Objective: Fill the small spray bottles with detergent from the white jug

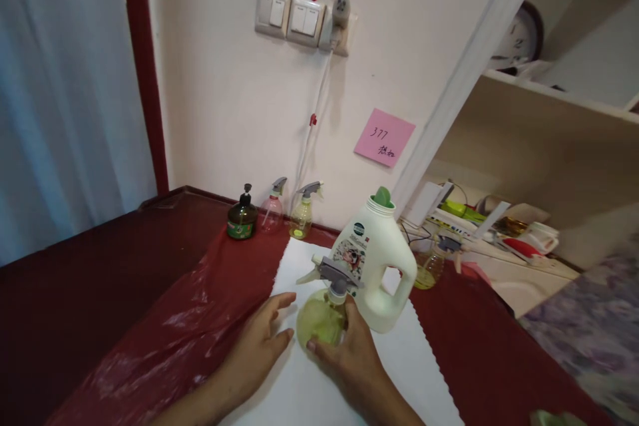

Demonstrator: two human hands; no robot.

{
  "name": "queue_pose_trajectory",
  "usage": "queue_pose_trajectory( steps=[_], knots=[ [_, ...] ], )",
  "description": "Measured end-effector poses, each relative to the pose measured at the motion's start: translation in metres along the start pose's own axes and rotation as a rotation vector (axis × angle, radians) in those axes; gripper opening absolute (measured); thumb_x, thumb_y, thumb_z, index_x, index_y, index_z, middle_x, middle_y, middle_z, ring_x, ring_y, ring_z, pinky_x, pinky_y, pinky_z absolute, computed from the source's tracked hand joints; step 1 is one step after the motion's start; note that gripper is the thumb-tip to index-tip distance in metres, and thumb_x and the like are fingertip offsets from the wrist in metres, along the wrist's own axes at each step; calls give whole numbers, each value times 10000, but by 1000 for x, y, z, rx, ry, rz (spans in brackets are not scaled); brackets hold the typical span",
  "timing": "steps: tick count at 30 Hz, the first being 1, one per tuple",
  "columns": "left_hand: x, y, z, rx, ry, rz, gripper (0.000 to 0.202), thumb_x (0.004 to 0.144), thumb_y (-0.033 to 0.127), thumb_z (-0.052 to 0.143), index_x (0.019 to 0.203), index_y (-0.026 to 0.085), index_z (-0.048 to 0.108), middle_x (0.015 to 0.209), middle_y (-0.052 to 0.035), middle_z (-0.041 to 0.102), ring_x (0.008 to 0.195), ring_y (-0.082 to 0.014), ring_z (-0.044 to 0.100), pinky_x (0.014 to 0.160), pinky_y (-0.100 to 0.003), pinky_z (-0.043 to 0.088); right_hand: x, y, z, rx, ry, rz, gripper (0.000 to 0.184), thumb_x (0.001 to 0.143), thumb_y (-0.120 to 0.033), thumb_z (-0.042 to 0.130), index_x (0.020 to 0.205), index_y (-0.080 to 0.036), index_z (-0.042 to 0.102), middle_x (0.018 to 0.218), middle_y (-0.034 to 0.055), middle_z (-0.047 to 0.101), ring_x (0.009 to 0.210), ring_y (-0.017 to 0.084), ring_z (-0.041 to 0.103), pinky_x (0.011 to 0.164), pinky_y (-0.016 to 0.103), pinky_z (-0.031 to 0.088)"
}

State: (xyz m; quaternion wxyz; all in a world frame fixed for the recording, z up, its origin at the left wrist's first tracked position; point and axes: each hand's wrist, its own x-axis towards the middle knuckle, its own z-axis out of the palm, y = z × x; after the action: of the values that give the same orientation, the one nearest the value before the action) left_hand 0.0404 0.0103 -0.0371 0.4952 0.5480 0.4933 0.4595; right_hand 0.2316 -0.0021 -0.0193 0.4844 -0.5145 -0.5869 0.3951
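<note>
Clasped in the right hand (pixel 352 356): spray bottle (pixel 317 319), yellow-green, see-through.
Rounded body, grey spray head (pixel 338 275) with pale tip to the left; held at the white sheet (pixel 419 376), in front of the cream jug (pixel 384 246) (whether its base touches the sheet, cannot tell). Left hand (pixel 264 333) just beside the bottle, fingers apart.
</note>
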Motion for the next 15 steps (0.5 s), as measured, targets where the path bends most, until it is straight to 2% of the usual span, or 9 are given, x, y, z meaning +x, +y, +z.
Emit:
queue_pose_trajectory(
  steps=[2,5,7,9,11,13,15],
  knots=[
    [2,0,-2,1,8,-6,581,678,432,660,1202,182,663,1407,-189,649,1353,-376,552,1193,-562,337,-6,-7,-12,-6,30,25,734,578,-258,854,1253,-230,564,1218,102,730,1143,332,682,1013,481,541],
    [3,-1,-5,17,14,-16,524,685,449,664,1147,204,689,1338,-169,693,1299,-367,594,1171,-553,365,-19,-16,-49,31,156,-4,781,571,-419,897,1256,-240,567,1259,114,725,1197,338,669,1017,468,543],
    [4,-2,-6,35,18,-18,490,681,444,665,1112,214,708,1287,-153,718,1267,-361,614,1156,-545,384,-28,-25,-83,14,299,-33,795,561,-511,906,1233,-238,581,1243,127,732,1175,343,683,968,454,570],
    [5,-3,-7,59,24,-15,462,680,441,662,1082,222,724,1250,-138,733,1236,-356,632,1138,-535,407,-34,-34,-121,-58,495,-32,793,567,-531,911,1225,-235,583,1201,124,744,1128,339,699,923,447,582],
    [6,-3,-7,79,37,-4,442,685,452,663,1060,231,738,1230,-124,742,1211,-347,645,1121,-518,430,-34,-41,-159,-142,675,-31,836,578,-546,908,1274,-230,569,1204,111,738,1128,332,692,956,459,562],
    [7,-4,-7,89,54,3,434,679,472,672,1038,242,752,1214,-111,750,1197,-343,654,1102,-501,456,-30,-39,-194,-248,823,-39,883,574,-583,897,1311,-219,571,1227,105,723,1141,332,678,1003,479,533],
    [9,-5,-7,95,74,7,429,669,491,680,1015,250,764,1185,-100,762,1174,-342,667,1080,-489,482,-22,-24,-223,-342,919,-39,917,560,-620,886,1308,-188,578,1200,118,722,1096,335,687,982,488,540]
  ],
)
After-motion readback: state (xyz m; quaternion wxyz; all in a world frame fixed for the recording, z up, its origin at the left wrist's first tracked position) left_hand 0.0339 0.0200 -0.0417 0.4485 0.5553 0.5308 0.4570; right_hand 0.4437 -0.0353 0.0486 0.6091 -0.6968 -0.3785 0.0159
